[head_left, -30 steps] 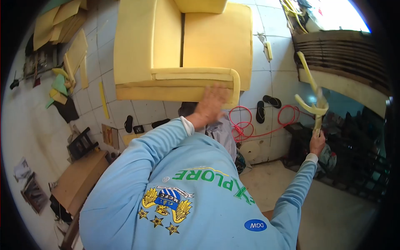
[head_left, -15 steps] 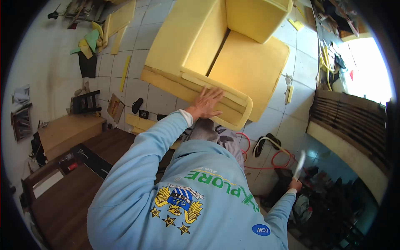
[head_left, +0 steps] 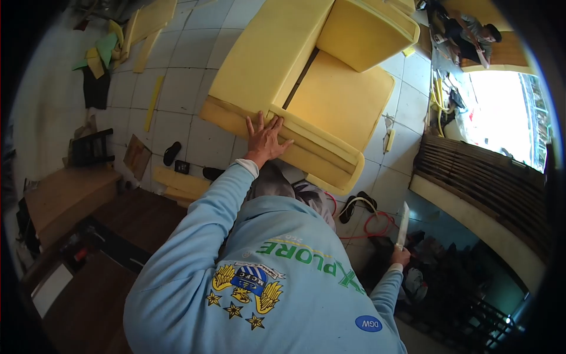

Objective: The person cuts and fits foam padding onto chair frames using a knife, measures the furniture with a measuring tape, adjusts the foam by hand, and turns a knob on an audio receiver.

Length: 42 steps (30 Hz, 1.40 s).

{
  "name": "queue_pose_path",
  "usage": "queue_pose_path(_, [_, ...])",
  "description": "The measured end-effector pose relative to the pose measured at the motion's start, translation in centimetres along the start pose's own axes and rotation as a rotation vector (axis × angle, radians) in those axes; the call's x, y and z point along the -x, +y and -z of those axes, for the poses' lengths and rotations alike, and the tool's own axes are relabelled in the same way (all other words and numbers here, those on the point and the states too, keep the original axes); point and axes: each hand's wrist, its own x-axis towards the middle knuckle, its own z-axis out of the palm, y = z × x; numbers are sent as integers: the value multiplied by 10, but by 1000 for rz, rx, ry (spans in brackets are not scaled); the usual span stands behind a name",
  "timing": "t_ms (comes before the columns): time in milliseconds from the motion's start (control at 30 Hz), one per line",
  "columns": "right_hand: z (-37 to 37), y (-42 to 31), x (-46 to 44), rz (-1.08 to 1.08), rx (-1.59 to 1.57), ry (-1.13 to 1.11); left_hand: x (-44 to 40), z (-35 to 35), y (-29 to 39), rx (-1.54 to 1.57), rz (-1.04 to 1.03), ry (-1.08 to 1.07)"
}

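Observation:
A yellow foam-covered armchair [head_left: 342,88] stands before me, its arm side facing my body. My left hand [head_left: 266,141] lies on the foam of that side, fingers spread, holding nothing. Beneath the fingers, the side panel [head_left: 306,150] has a raised foam border and a darker recessed strip. Out to the right, away from the chair, my right hand [head_left: 401,256] is closed around the handle of a long-bladed knife [head_left: 404,223]. The blade points upward, and most of the handle is hidden in the fist.
Yellow foam strips [head_left: 154,103] and sandals [head_left: 172,153] lie on the tiled floor. A red hose [head_left: 377,221] loops near my feet. A slatted wooden bench [head_left: 477,168] stands at right, a brown board [head_left: 65,203] at left. Another person [head_left: 474,38] sits at the upper right.
My left hand has slid left along the chair's side panel. The knife, blurred before, now shows sharply in my right hand. The view has shifted, bringing another person into sight.

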Motion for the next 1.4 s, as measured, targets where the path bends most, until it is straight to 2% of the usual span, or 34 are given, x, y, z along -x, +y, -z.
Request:
queue_pose_path(167, [-22, -69, 96, 70, -158, -35, 5, 7, -30, 44, -113, -24])
queue_pose_path(200, [-27, -73, 107, 26, -211, -57, 5, 7, -37, 35, -143, -21])
queue_pose_path(267, [-37, -77, 133, 110, -269, 44, 4, 3, -51, 1, -225, -23])
queue_pose_path(367, [-16, -104, 176, -158, -545, -95, -12, 42, -47, -16, -206, -219])
queue_pose_path(500, [-36, -90, 189, -317, -657, -45, 8, 3, -64, -64, -406, 182])
queue_pose_path(600, [-48, -85, 188, -442, -776, -160, 14, -9, -58, -84, -448, 266])
queue_pose_path(700, [-55, -90, 181, -443, -809, -184, 12, -3, -42, -103, -436, 162])
queue_pose_path(800, [-51, -99, 159, -340, -783, -243, 9, -3, -32, -132, -385, 58])
queue_pose_path(1000, [-14, -147, 120, -102, -775, -176, 0, 11, -9, 19, -189, 14])
queue_pose_path(1033, [-9, -155, 114, -92, -785, -175, -6, 21, -3, -11, -126, -115])
queue_pose_path(1133, [-7, -178, 99, -30, -864, -174, -11, 40, 9, -47, -74, -222])
queue_pose_path(1233, [-11, -211, 88, 50, -972, -186, 1, 40, 16, -189, -152, -134])
queue_pose_path(1333, [-10, -240, 93, 166, -1009, -232, 15, 18, 8, -172, -105, 96])
queue_pose_path(1367, [-11, -247, 98, 214, -1014, -230, 16, 24, 5, -154, -31, -16])
queue_pose_path(1400, [-12, -248, 105, 234, -1013, -253, 15, 22, -1, -147, -49, -34])
